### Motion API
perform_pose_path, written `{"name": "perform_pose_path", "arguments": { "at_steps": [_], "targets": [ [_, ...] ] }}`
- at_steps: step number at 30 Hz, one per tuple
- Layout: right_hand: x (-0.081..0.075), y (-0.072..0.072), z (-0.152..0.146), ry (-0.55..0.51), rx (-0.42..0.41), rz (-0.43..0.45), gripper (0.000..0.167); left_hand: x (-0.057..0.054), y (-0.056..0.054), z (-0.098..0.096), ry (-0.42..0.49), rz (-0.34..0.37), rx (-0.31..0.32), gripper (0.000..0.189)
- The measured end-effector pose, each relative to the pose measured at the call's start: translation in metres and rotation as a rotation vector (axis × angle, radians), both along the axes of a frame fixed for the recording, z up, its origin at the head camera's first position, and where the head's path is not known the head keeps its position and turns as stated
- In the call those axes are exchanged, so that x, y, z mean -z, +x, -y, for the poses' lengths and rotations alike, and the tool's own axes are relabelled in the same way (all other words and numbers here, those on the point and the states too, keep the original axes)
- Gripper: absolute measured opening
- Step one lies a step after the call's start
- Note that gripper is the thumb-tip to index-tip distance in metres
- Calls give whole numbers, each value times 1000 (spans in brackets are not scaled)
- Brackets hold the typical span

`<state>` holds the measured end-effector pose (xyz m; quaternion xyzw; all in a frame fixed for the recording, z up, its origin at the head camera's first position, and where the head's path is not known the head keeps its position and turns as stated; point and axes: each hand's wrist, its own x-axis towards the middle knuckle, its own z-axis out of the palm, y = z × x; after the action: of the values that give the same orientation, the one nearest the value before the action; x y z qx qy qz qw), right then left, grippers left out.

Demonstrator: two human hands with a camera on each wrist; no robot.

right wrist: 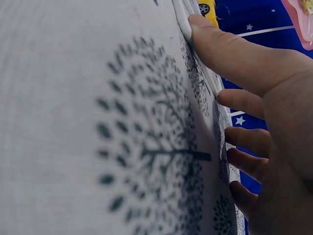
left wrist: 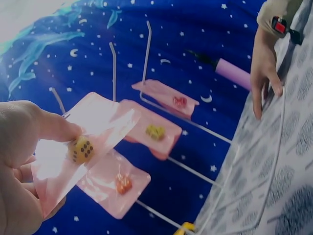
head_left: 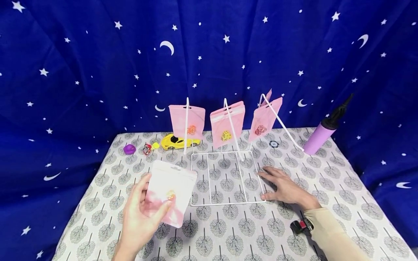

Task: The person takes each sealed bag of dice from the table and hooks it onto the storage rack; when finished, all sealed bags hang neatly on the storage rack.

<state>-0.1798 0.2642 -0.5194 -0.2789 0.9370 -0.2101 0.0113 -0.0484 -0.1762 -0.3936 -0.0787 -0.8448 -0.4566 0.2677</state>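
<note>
In the head view my left hand (head_left: 138, 215) pinches a pink zip pouch (head_left: 179, 183) near the table's front left, thumb across its face. A yellow die (left wrist: 82, 149) shows through the pouch in the left wrist view. My right hand (head_left: 284, 186) rests on the cloth, fingers spread, its fingertips touching the right side of a white wire rack (head_left: 225, 204). Similar pouches hang on the rack's prongs: one with an orange die (head_left: 191, 130) on the left, one with a yellow die (head_left: 226, 135) in the middle, one with a red die (head_left: 260, 130) on the right.
Behind the rack's left side stands a yellow toy car (head_left: 176, 142). Left of it lie a purple toy (head_left: 129, 149) and a small red toy (head_left: 147, 148). A round chip (head_left: 273, 144) and a purple hand pump (head_left: 318, 139) are at the right. The rack's prongs slant forward.
</note>
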Motion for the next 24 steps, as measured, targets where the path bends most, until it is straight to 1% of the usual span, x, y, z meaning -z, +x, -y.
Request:
{"name": "perform_pose_path", "arguments": {
  "at_steps": [3, 5, 8, 11, 13, 15, 17, 19, 20, 24],
  "targets": [
    [0, 0, 0, -3, 0, -4, 88, -3, 1, -6, 1, -62, 33, 93],
    [0, 0, 0, 2, -1, -1, 89, -6, 1, -9, 12, -81, 53, 93],
    [1, 0, 0, 5, -1, -6, 88, -9, 1, -14, 75, -88, 91, 93],
    [0, 0, 1, 2, 1, -4, 88, -12, -1, -18, 108, -104, 105, 93],
    [-1, 0, 1, 2, 0, 1, 88, -14, -2, -21, 136, -124, 124, 93],
    [-1, 0, 0, 4, -1, 4, 89, -17, -5, -23, 161, -166, 150, 93],
    [-2, 0, 0, 5, -3, 6, 89, -19, -8, -25, 199, -203, 191, 93],
    [-2, 0, 0, 6, -3, 11, 89, -21, -11, -27, 214, -238, 218, 93],
    [-2, 0, 0, 5, -2, 12, 89, -23, -13, -28, 215, -254, 224, 93],
    [-1, 0, 0, -1, -5, 13, 89, -27, -18, -31, 213, -260, 222, 90]
  ]
}}
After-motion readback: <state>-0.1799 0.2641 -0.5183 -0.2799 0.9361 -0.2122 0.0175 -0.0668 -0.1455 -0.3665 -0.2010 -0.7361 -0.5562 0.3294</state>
